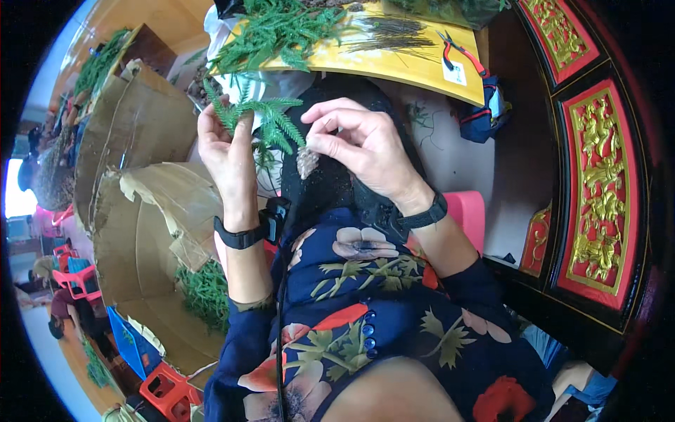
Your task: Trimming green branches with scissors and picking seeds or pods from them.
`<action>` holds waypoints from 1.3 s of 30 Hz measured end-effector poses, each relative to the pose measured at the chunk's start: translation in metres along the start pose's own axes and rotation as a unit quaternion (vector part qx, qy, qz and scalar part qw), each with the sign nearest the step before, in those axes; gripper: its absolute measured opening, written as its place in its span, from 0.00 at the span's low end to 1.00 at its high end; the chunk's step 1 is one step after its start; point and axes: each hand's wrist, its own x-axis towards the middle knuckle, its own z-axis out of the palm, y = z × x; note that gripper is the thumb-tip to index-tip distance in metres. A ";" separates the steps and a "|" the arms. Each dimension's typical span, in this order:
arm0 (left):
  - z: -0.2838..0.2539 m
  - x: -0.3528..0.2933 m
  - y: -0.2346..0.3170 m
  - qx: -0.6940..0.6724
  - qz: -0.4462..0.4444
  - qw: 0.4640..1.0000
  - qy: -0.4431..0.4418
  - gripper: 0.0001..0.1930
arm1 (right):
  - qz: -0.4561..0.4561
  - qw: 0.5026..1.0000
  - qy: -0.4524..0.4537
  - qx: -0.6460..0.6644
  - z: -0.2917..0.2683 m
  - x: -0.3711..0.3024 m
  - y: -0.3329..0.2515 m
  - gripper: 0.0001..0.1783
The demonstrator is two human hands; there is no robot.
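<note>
Over my lap, my left hand [230, 144] grips a green artificial pine sprig [275, 119] with its fingers closed round the stem end. To its right my right hand [362, 144] pinches thumb and forefinger together at the top of a small brown pine cone [307, 162]. The cone hangs just below those fingertips, beside the sprig's lower right tip. Whether cone and sprig are joined is hidden by the fingers.
Ahead stands a yellow table [330, 65] with piled green sprigs [285, 32], dark thin wires [394, 35] and red-handled pliers [460, 53]. An open cardboard box [144, 246] with greenery is at my left. A carved red-and-gold panel [601, 190] rises at right.
</note>
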 end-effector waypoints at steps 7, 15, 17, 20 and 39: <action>0.010 -0.024 0.013 -0.120 -0.129 0.984 -0.027 0.24 | 0.052 0.998 0.020 -0.010 0.015 -0.002 0.010 0.06; 0.018 -0.031 0.029 -0.230 -0.167 0.950 -0.133 0.28 | 0.105 0.987 0.071 0.094 0.002 0.002 0.016 0.09; 0.020 -0.032 0.028 -0.224 -0.151 0.955 -0.125 0.29 | 0.113 0.986 0.071 0.098 -0.001 0.002 0.011 0.09; 0.019 -0.033 0.026 -0.209 -0.116 0.965 -0.105 0.31 | 0.128 0.984 0.067 0.108 -0.006 0.003 0.004 0.10; 0.008 -0.029 0.037 -0.252 -0.191 0.946 -0.070 0.25 | -0.219 0.941 0.032 -0.256 -0.036 0.007 -0.016 0.04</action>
